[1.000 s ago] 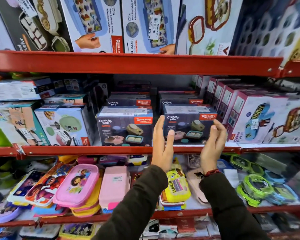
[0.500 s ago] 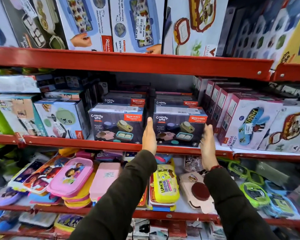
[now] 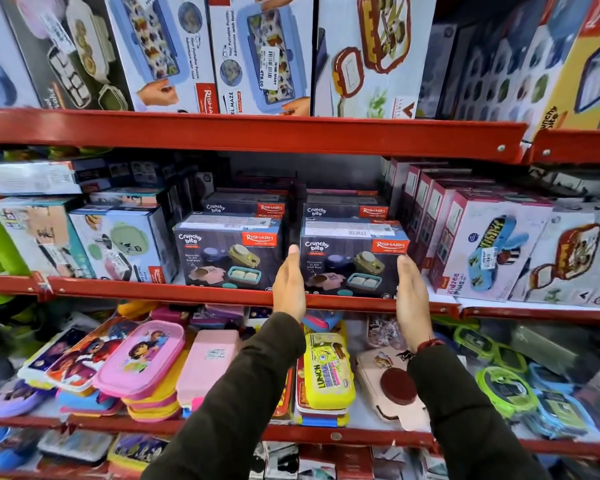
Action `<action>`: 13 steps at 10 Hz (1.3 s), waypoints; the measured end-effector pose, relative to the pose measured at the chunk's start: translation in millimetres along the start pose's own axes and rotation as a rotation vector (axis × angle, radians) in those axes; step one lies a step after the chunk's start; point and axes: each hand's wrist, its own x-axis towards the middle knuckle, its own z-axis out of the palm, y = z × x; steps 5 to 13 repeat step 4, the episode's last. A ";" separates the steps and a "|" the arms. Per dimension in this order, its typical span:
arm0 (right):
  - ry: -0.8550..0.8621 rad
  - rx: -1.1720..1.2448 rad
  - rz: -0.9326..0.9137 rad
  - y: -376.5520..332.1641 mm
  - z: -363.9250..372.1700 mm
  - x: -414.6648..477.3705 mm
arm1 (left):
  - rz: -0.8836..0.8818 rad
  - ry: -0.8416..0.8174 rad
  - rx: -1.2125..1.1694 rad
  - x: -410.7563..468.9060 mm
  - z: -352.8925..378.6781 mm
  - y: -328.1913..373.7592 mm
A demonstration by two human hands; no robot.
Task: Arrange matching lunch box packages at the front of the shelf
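Two matching dark "Crunchy Bite" lunch box packages stand side by side at the front edge of the middle red shelf (image 3: 222, 295). The left package (image 3: 227, 252) stands free. The right package (image 3: 352, 259) sits between my flat palms. My left hand (image 3: 289, 284) presses its left side, in the gap between the two boxes. My right hand (image 3: 411, 297) lies against its right side with the fingertips on the lower right corner. More boxes of the same kind (image 3: 343, 210) are stacked behind both.
Pale lunch box cartons (image 3: 118, 244) stand left of the pair, and maroon-and-white "Kidzee Plus" boxes (image 3: 489, 247) crowd the right. The upper red shelf (image 3: 257, 135) hangs close above. Loose plastic lunch boxes (image 3: 328, 370) fill the shelf below my wrists.
My hands slid down the sides of the right package, from upper edge to lower half. The package now stands level with the left one at the shelf lip. The view moved closer.
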 end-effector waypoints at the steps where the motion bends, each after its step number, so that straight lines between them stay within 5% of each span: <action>1: -0.016 -0.055 -0.023 -0.7 -0.8 0.9 | -0.007 0.012 0.008 -2.4 1.1 3.0; 4: -0.055 -0.092 -0.060 -0.5 -8.7 1.3 | 0.181 0.067 0.154 -2.0 6.0 -10.4; 13: -0.055 -0.092 -0.060 -0.5 -8.7 1.3 | 0.181 0.067 0.154 -2.0 6.0 -10.4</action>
